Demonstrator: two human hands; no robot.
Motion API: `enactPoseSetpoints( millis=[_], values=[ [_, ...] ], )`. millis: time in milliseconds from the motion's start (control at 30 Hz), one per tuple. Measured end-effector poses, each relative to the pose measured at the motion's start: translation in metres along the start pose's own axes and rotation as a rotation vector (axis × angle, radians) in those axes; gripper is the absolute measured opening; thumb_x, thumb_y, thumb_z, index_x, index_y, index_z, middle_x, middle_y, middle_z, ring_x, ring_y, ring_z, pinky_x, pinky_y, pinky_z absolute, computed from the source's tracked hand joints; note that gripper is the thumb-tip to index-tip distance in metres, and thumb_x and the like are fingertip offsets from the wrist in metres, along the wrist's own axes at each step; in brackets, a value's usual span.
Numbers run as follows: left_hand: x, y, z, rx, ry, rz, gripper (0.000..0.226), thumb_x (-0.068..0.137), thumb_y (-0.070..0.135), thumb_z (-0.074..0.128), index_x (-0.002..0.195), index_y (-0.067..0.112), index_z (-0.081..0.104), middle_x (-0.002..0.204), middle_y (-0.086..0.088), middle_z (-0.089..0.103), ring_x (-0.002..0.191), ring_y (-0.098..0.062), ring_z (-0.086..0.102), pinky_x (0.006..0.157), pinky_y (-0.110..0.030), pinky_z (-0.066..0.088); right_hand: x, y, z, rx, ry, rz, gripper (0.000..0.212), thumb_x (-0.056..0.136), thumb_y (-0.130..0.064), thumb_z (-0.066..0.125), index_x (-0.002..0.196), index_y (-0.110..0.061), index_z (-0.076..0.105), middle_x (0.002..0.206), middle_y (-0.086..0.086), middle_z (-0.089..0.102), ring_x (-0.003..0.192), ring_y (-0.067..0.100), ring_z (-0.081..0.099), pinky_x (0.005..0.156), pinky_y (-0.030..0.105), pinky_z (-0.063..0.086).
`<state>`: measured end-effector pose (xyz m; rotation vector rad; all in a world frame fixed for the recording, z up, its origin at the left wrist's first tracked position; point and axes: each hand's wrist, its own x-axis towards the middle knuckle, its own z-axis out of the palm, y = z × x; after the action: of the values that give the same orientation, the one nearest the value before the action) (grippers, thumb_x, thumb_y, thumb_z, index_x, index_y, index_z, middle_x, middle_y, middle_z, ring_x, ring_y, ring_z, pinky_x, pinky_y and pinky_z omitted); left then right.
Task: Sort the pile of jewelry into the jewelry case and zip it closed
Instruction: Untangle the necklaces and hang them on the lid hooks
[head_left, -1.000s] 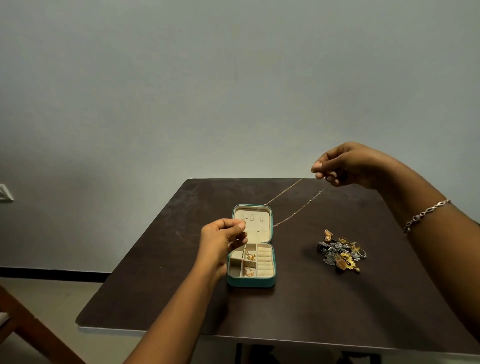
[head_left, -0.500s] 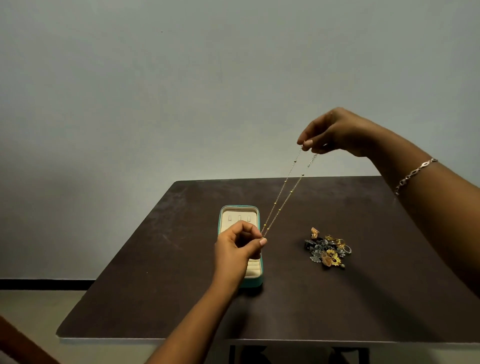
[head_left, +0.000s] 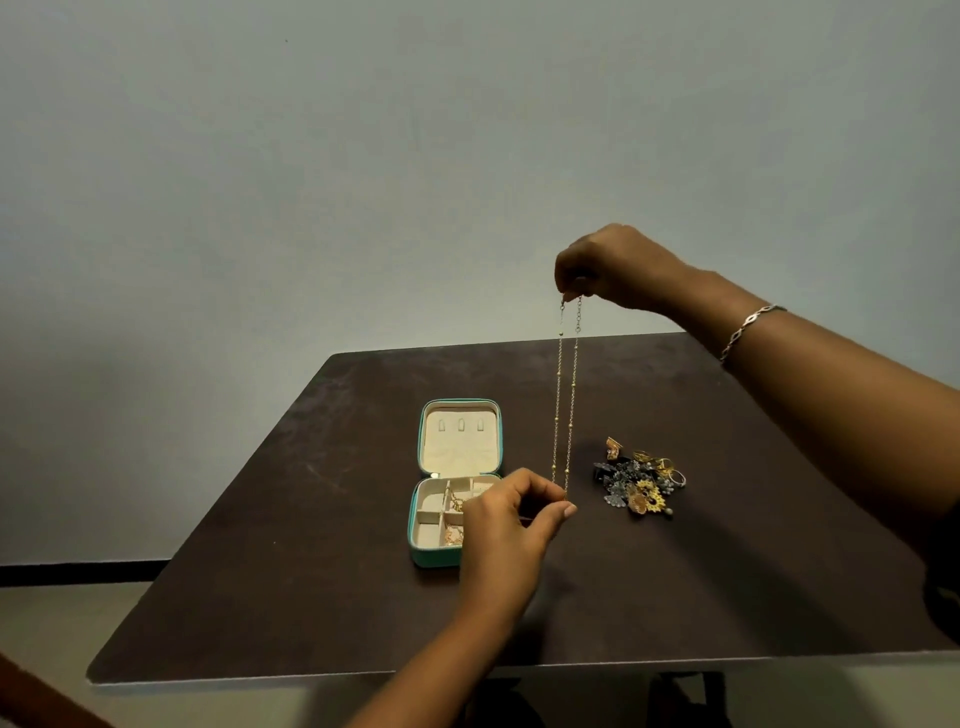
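Hanging taut between both hands: necklace (head_left: 566, 405), right hand (head_left: 618, 270) above left hand (head_left: 511, 525).

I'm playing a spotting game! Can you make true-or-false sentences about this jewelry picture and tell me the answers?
1. The thin gold beaded chain hangs from the right hand, its bottom pinched by the left hand. True.
2. The small teal jewelry case is zipped shut. False: it lies open, lid flat.
3. The tangled pile of gold and silver jewelry sits inside the case. False: it lies on the dark brown table, beside the case.
4. A silver link bracelet circles the right wrist. True.
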<state>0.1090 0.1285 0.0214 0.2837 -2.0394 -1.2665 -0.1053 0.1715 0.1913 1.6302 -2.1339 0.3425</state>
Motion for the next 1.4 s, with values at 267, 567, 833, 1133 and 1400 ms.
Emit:
enactPoseSetpoints(
  millis=[267,567,833,1133,1400],
  values=[
    [-0.008,-0.029,0.023,0.341,0.012,0.129,0.006,0.078,0.017,0.068,0.076,0.017,0.063,0.074,0.007,0.062,0.067,-0.005,0.052,0.06,-0.017,0.041,0.006,0.016,0.065,-0.032,-0.11,0.022,0.02,0.074,0.01,0.057,0.079,-0.007,0.067,0.083,0.007,0.071,0.08,0.025,0.062,0.064,0.026,0.038],
    [-0.017,-0.066,0.042,0.617,0.125,0.264,0.022,0.063,0.021,0.066,0.069,0.025,0.046,0.063,0.007,0.055,0.069,-0.005,0.038,0.063,-0.018,0.033,-0.001,0.014,0.151,0.053,-0.266,0.089,0.016,0.077,0.001,0.06,0.082,-0.013,0.068,0.087,0.005,0.07,0.083,0.023,0.064,0.072,0.034,0.049],
    [-0.016,-0.07,0.05,0.733,0.117,0.226,0.04,0.048,0.018,0.089,0.065,0.022,0.052,0.062,0.009,0.054,0.064,-0.004,0.044,0.063,-0.019,0.034,-0.009,0.017,0.198,0.128,-0.342,0.167,0.017,0.076,-0.001,0.062,0.082,-0.016,0.068,0.089,0.004,0.069,0.084,0.021,0.063,0.075,0.037,0.051],
    [-0.015,-0.068,0.049,0.742,0.1,0.201,0.037,0.054,0.021,0.084,0.067,0.024,0.05,0.064,0.01,0.053,0.054,-0.006,0.052,0.05,-0.016,0.035,-0.012,0.019,0.211,0.195,-0.323,0.187,0.015,0.081,-0.002,0.061,0.089,-0.011,0.07,0.096,0.008,0.066,0.089,0.023,0.06,0.076,0.035,0.048],
    [-0.014,-0.064,0.049,0.753,0.084,0.151,0.038,0.048,0.025,0.088,0.063,0.024,0.053,0.063,0.01,0.052,0.048,-0.004,0.052,0.041,-0.016,0.036,-0.014,0.015,0.211,0.231,-0.322,0.223,0.011,0.081,-0.002,0.063,0.088,-0.009,0.068,0.097,0.008,0.066,0.09,0.023,0.06,0.08,0.036,0.049]
  ],
)
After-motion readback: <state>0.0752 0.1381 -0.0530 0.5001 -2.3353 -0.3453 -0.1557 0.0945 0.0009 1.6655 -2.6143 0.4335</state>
